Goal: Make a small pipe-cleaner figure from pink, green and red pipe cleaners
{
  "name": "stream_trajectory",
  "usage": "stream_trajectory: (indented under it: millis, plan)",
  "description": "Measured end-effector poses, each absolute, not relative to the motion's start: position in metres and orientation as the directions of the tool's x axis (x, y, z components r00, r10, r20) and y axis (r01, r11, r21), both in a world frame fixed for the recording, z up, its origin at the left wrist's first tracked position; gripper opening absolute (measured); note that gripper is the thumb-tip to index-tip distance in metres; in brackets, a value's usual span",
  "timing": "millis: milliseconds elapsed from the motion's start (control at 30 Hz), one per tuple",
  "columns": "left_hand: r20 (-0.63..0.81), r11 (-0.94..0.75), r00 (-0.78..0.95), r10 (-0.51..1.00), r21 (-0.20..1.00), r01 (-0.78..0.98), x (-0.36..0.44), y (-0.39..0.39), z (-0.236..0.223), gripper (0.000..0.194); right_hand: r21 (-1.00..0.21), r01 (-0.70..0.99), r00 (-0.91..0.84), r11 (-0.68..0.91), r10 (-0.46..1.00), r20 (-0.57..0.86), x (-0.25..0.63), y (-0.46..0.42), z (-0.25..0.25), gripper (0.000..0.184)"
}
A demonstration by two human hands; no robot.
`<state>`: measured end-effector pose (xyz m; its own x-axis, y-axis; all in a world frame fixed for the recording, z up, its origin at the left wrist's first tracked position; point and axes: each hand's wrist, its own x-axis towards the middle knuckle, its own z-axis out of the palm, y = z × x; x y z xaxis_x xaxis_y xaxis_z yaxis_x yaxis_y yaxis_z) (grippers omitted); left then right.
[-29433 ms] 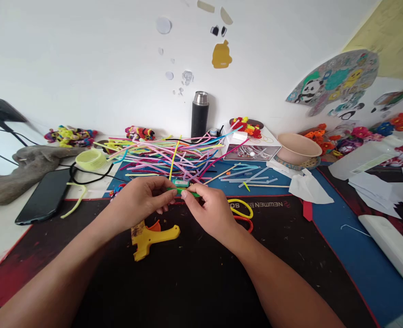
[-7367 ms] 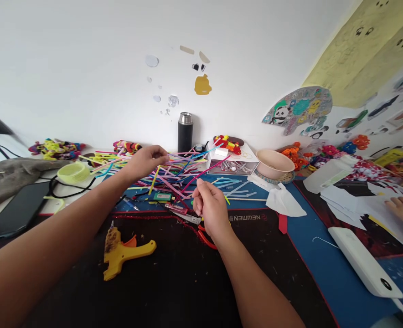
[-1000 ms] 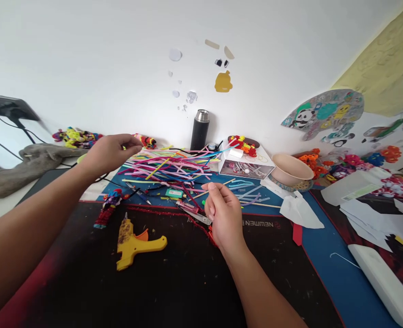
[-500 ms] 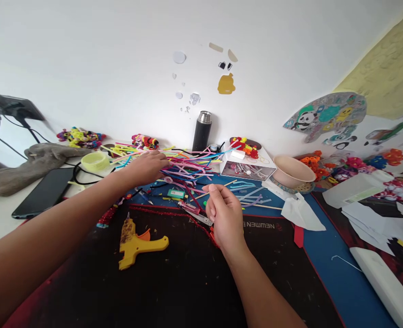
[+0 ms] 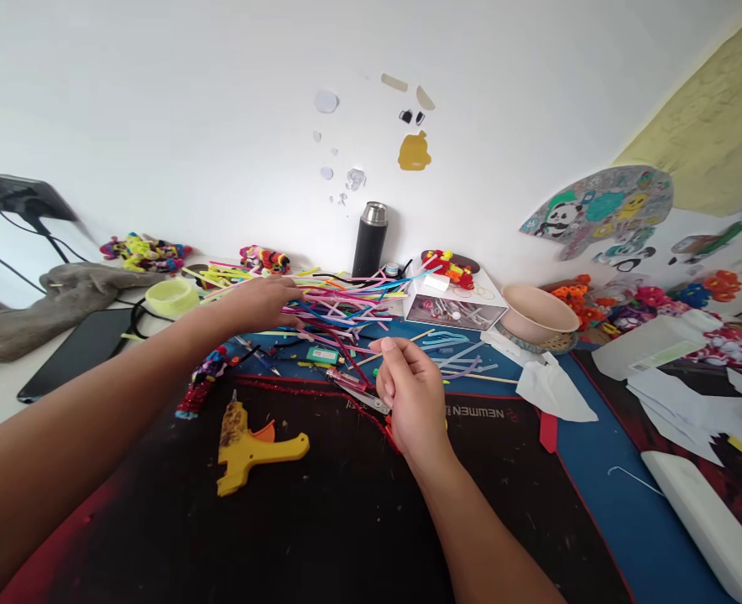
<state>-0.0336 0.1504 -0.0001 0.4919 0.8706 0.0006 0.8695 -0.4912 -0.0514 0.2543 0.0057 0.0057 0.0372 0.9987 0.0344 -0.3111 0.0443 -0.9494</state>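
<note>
- Grey driftwood-like piece (image 5: 62,289) is lying at the far left, below a dark power strip (image 5: 22,200) that is holding plugs.
- Next to it, a black phone (image 5: 78,352) is resting flat.
- A pale yellow-green ring-shaped dish (image 5: 171,295) is sitting near the phone's far end.
- Past the left forearm, a small red and blue fuzzy figure (image 5: 204,382) is lying by the edge of the black mat (image 5: 346,520).
- The left hand (image 5: 254,306) is reaching over the near left part of the stems, palm down; its thumb is standing apart from the fingers, and I cannot tell whether the fingertips are touching any stem.
- Nearer, a yellow glue gun (image 5: 258,453) is lying on the mat, its nozzle pointing away.
- Many-coloured fuzzy stems (image 5: 349,300) are lying in a loose, crisscrossing heap at the back of the desk, in front of a black flask (image 5: 371,243) that is standing upright.
- A small teal block (image 5: 323,356) is lying before the heap.
- The right hand (image 5: 412,386) is hanging above the mat's far edge, its thumb pressing against the curled forefinger; I cannot tell whether anything thin is being pinched there.
- Farther right, a beige bowl (image 5: 538,315) is standing behind a crumpled white tissue (image 5: 553,387).
</note>
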Motion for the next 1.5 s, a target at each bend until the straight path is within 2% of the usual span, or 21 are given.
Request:
stream_trajectory:
  millis: [100, 167, 267, 367, 533, 667, 800, 1033, 1100, 1167, 1233, 1367, 1500]
  plan:
    - [0.002, -0.494, 0.497, 0.868, 0.103, 0.863, -0.032, 0.142, 0.011, 0.061, -0.951, -0.307, 0.026, 0.038, 0.999, 0.032, 0.253, 0.005, 0.006, 0.039]
    - [0.049, -0.463, 0.462, 0.885, 0.165, 0.871, -0.023, 0.136, 0.021, 0.06, -0.952, -0.303, 0.021, 0.037, 0.999, 0.033, 0.253, 0.005, 0.006, 0.038]
    - [0.145, -0.419, 0.406, 0.902, 0.074, 0.905, 0.0, 0.13, 0.033, 0.045, -0.953, -0.299, 0.02, 0.041, 0.999, 0.036, 0.252, 0.005, 0.005, 0.037]
    - [0.154, -0.434, 0.429, 0.89, -0.006, 0.901, 0.025, 0.134, 0.034, 0.035, -0.953, -0.298, 0.015, 0.049, 0.999, 0.047, 0.252, 0.006, 0.002, 0.036]
    - [0.153, -0.447, 0.447, 0.882, -0.036, 0.894, 0.05, 0.155, 0.02, 0.031, -0.953, -0.301, 0.0, 0.045, 0.999, 0.047, 0.253, 0.007, 0.001, 0.036]
    - [0.16, -0.464, 0.458, 0.874, -0.001, 0.886, 0.058, 0.164, 0.009, 0.025, -0.952, -0.305, -0.028, 0.028, 0.999, 0.038, 0.252, 0.006, 0.002, 0.037]
    - [0.227, -0.476, 0.445, 0.867, 0.11, 0.872, 0.061, 0.168, 0.008, 0.025, -0.961, -0.276, -0.053, 0.029, 0.998, 0.045, 0.251, 0.004, 0.004, 0.038]
    - [0.384, -0.433, 0.274, 0.882, 0.426, 0.795, 0.054, 0.172, 0.039, 0.02, -0.967, -0.252, -0.076, 0.034, 0.996, 0.055, 0.249, 0.002, 0.007, 0.042]
    - [0.422, -0.43, 0.196, 0.885, 0.581, 0.691, 0.052, 0.173, 0.049, 0.019, -0.971, -0.235, -0.086, 0.033, 0.995, 0.054, 0.249, 0.002, 0.008, 0.043]
    - [0.451, -0.426, 0.078, 0.889, 0.753, 0.501, 0.049, 0.175, 0.057, 0.016, -0.976, -0.217, -0.095, 0.033, 0.994, 0.055, 0.249, 0.001, 0.009, 0.044]
    - [0.453, -0.417, -0.042, 0.89, 0.849, 0.324, 0.046, 0.177, 0.064, 0.017, -0.98, -0.195, -0.104, 0.038, 0.993, 0.059, 0.249, 0.001, 0.008, 0.044]
    - [0.477, -0.436, -0.179, 0.861, 0.871, 0.226, 0.039, 0.176, 0.073, 0.028, -0.989, -0.135, -0.119, 0.055, 0.99, 0.072, 0.249, 0.0, 0.006, 0.041]
    - [0.552, -0.526, -0.202, 0.809, 0.833, 0.17, 0.042, 0.161, 0.087, 0.02, -0.993, -0.101, -0.122, 0.067, 0.989, 0.079, 0.248, -0.001, 0.007, 0.039]
